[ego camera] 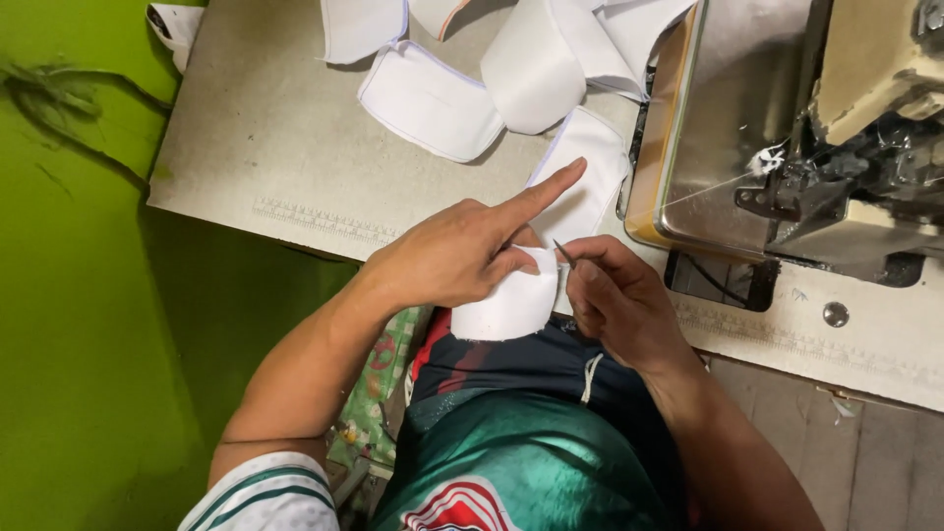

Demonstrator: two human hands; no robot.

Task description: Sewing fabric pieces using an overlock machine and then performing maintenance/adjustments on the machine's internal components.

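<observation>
Clearly the left hand (452, 258) pinches a white fabric piece (511, 307) taut at the near bench (285, 167) edge, forefinger extended. The right hand (610, 295), grip closed on a thin metal tool (563, 253), works its edge beside the sewing machine (787, 138).

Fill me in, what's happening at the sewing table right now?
A person sits at a sewing machine. The left hand holds a white fabric piece at the table edge, index finger extended. The right hand pinches a thin metal tool at the piece's top edge. More white pieces, linked in a chain, lie beyond.
</observation>
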